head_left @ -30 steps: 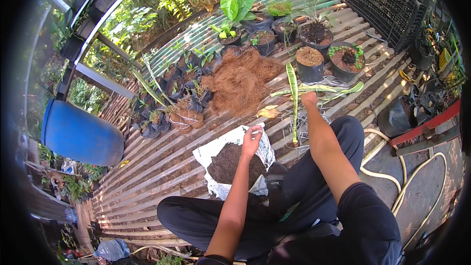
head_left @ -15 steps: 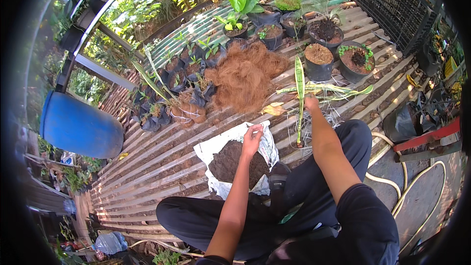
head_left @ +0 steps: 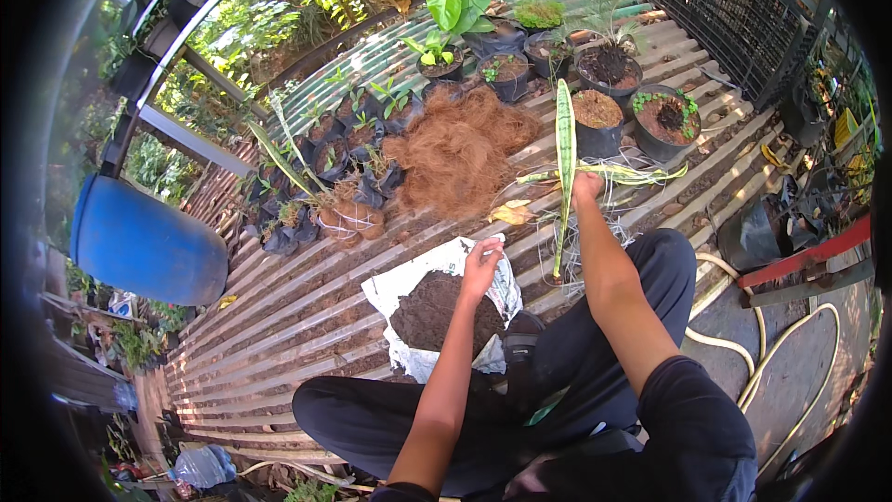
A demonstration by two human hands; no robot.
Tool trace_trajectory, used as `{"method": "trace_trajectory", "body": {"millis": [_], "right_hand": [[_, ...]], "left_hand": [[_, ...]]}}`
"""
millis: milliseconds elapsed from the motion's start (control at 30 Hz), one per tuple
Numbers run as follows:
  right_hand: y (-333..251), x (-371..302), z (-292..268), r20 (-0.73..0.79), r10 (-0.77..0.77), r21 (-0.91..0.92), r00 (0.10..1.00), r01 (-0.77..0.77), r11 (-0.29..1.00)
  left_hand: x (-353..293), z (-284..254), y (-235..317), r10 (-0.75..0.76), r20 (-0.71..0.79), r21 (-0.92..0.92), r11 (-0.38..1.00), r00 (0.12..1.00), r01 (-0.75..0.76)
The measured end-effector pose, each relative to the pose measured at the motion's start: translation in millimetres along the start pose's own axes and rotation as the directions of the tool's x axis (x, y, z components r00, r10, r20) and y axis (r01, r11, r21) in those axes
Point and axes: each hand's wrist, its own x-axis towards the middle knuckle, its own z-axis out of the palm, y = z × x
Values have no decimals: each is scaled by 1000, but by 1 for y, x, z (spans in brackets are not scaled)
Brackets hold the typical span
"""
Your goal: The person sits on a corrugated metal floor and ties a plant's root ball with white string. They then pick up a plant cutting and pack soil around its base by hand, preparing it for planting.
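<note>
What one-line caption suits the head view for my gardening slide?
Seated on slatted decking, left hand over a sack of soil, right hand holding a long-leaved plant.

A white sack is lying opened on the slatted wooden deck, near its front edge — flattened, crumpled, holding a mound of dark soil. The left hand is touching its far rim. A clear plastic bottle is lying at the deck's near left corner — label unreadable.

L hand curled low, R hand outstretched, gripping.
</note>
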Motion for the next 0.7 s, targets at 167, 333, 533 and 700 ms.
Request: {"method": "trace_trajectory", "body": {"millis": [167, 333, 533, 700], "right_hand": [[-47, -43, 11, 5, 241, 180, 971, -238, 954], [-60, -38, 33, 306, 199, 485, 931, -333, 809], [-67, -40, 44, 494, 191, 484, 848, -451, 750], [-72, -74, 45, 660, 190, 416, 726, -565, 713]], "left_hand": [[1, 1, 7, -14, -15, 4, 1000, 1000, 14], [3, 2, 16, 41, -3, -11, 999, 999, -41], [15, 12, 34, 96, 33, 11, 995, 995, -96], [32, 40, 46, 219, 57, 46, 974, 974, -222]]}}
